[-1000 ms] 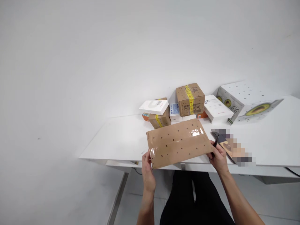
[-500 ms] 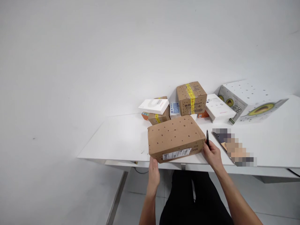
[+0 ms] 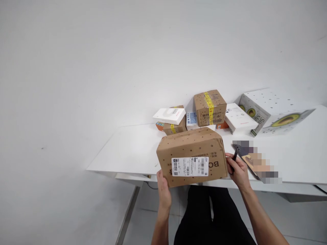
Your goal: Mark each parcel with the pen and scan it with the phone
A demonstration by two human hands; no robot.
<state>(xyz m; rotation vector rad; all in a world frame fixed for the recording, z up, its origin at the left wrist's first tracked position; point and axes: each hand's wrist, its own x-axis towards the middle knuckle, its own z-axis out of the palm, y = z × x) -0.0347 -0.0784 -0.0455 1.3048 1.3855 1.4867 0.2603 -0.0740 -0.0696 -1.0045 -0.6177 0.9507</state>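
A brown cardboard box (image 3: 163, 170) with small printed marks is held tilted over the table's front edge, its side with a white shipping label (image 3: 190, 166) turned towards me. My left hand (image 3: 164, 191) grips its lower left corner, the fingers partly hidden behind it. At the right end, my right hand (image 3: 238, 173) is closed with fingertips against the cardboard. It also holds a slim black tool (image 3: 234, 156) pointing up; its exact kind is unclear. Right of that hand lies a flat dark item (image 3: 245, 151), mostly pixelated.
Behind stand a taped brown box (image 3: 221, 107), a smaller brown box (image 3: 182, 128) with a white box (image 3: 170, 116) on top, another white box (image 3: 241, 119), a blue-and-white pack (image 3: 191, 119) and a large avocado-print box (image 3: 283, 105). The white table (image 3: 122, 149) meets the wall.
The held box has tipped so its labelled side faces me more fully. My right hand has shifted slightly right and down, and the black tool now leans right. My left hand grips slightly further left.
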